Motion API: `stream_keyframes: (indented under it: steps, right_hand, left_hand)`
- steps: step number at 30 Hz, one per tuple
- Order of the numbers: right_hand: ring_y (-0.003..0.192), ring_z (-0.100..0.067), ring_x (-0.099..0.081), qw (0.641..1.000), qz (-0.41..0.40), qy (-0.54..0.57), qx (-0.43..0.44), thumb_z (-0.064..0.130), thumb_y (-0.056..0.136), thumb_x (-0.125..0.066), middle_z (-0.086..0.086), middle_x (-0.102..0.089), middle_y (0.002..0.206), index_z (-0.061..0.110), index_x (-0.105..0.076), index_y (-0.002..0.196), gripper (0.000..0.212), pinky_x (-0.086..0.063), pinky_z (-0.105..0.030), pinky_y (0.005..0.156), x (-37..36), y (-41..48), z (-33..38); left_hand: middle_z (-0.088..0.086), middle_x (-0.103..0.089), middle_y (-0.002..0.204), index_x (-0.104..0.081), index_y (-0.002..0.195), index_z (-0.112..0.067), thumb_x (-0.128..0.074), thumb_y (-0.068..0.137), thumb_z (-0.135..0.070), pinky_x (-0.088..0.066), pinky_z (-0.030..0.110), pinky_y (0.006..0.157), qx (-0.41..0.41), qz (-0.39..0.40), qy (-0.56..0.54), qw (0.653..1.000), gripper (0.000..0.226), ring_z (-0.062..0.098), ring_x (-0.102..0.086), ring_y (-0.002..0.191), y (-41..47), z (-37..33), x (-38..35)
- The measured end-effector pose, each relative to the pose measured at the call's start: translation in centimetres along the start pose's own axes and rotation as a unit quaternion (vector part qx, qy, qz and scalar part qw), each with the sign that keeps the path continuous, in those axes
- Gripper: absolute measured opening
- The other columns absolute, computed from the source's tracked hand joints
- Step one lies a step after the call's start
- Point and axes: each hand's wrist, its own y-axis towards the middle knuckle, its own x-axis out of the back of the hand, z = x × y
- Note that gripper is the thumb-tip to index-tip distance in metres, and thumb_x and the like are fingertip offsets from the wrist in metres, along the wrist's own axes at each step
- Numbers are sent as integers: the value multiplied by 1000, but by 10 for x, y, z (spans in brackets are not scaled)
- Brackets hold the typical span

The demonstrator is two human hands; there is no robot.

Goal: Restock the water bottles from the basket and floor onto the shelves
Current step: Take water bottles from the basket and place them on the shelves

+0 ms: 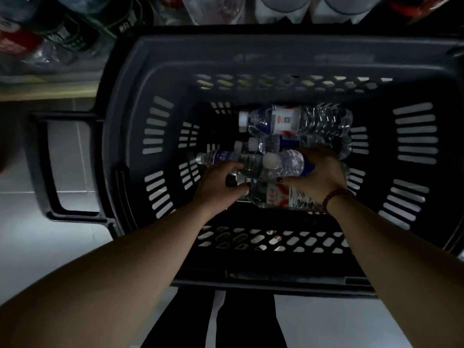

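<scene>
Your two bare forearms reach in from 7 and 5 o'clock, and both hands are down inside the dark plastic basket point(251, 46), which fills the middle of the view. Pale floor tiles point(37, 247) lie around it from 9 to 6 o'clock. A shelf point(50, 91) edges in at 10 o'clock, carrying dark green packs point(65, 33) whose white lettering is too blurred to read, and white containers point(288, 8) stand at 12 o'clock. The basket's handle point(42, 167) juts out flat at 9 o'clock. Its slotted walls rise on all four sides, and a strip of basket floor shows between the bottle caps and the 9 o'clock wall. The water bottles lie on their sides in the bottom, caps pointing to 9 o'clock. The far bottle point(301, 120) has a white label with a small red mark, its print too small to read. A second bottle point(276, 143) touches it on the near side. The near bottle point(273, 197) shows red script on white that you cannot make out. Your right hand point(319, 177) curls over a blue-labelled bottle point(286, 163), thumb beneath and fingers over the top. Your left hand point(218, 187) wraps its fingers round the body of the blue-banded bottle point(226, 158) just beside it. A red bead bracelet point(336, 194) circles your right wrist.
</scene>
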Motion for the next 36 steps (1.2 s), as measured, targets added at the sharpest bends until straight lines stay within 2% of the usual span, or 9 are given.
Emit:
stream_keyframes:
  steps: [3, 6, 12, 16, 21, 24, 28, 32, 36]
  right_hand:
    - [110, -20, -55, 999, -3, 33, -3, 31, 59, -88, -3, -62, 115, 20, -66, 118, 65, -39, -22, 88, 19, -5, 4]
    - [100, -14, -57, 995, -18, 92, -19, 21, 58, -89, 12, -59, 99, 14, -67, 114, 61, -42, -14, 80, 39, -9, 10]
    - [102, -16, -60, 986, 40, 158, -44, 18, 48, -90, 1, -63, 110, 14, -65, 116, 72, -48, -33, 96, 67, -9, 28]
    - [84, -7, -68, 965, 57, 256, -4, 26, 36, -88, 13, -73, 85, 26, -72, 91, 58, -56, -30, 82, 82, -15, 61]
    - [70, -4, -70, 913, 106, 393, 27, 20, 54, -78, 11, -74, 72, 24, -76, 73, 20, -53, -17, 61, 79, -35, 113]
    - [72, -10, -71, 901, 127, 415, 11, 28, 55, -75, 5, -75, 75, 19, -75, 79, 25, -56, -25, 64, 69, -48, 141]
    - [74, -24, -72, 922, 150, 355, -22, 43, 57, -79, -12, -73, 80, -11, -62, 89, 65, -60, -42, 72, 53, -56, 172]
    - [71, -18, -70, 920, 204, 334, -36, 45, 75, -70, -12, -71, 83, 2, -63, 80, 44, -59, -29, 62, 43, -53, 197]
    - [81, -18, -69, 907, 259, 328, -52, 52, 76, -62, -11, -71, 96, 7, -65, 105, 53, -55, -25, 60, 30, -43, 203]
  left_hand:
    - [-9, -55, 121, -59, 125, -23, -74, 83, -24, -37, 13, 87, 8, 21, -55, 998, 44, 7, -49, 118, -6, -8, 6]
    - [-19, -54, 111, -58, 125, -24, -73, 83, -20, -39, 21, 95, 19, 44, -134, 990, 45, 5, -50, 114, -14, -20, 13]
    - [-6, -54, 136, -57, 126, -31, -72, 84, -21, -38, 21, 97, 0, 62, -226, 972, 46, 6, -45, 128, -33, -37, 19]
    - [-7, -50, 141, -54, 130, -31, -71, 85, -27, -37, 28, 105, -23, 64, -263, 962, 49, 7, -42, 132, -49, -49, 21]
    - [0, -60, 133, -56, 131, -17, -74, 61, -64, -43, 28, 102, -50, 4, -364, 930, 85, 11, -54, 125, -73, -67, 18]
    - [-1, -69, 119, -58, 124, -18, -63, 79, -46, -49, 25, 95, -75, -25, -386, 919, 53, 12, -62, 114, -86, -75, 21]
    - [-13, -74, 94, -61, 109, -26, -60, 88, -45, -49, 14, 77, -71, -100, -401, 908, 28, 2, -69, 91, -103, -70, 35]
    - [-15, -74, 76, -66, 94, -25, -44, 95, -47, -48, 9, 64, -22, -179, -438, 881, 31, -4, -69, 73, -116, -68, 52]
    - [11, -73, 85, -70, 98, -12, -55, 67, -82, -51, 37, 75, 30, -204, -485, 850, 78, 25, -69, 76, -121, -58, 75]
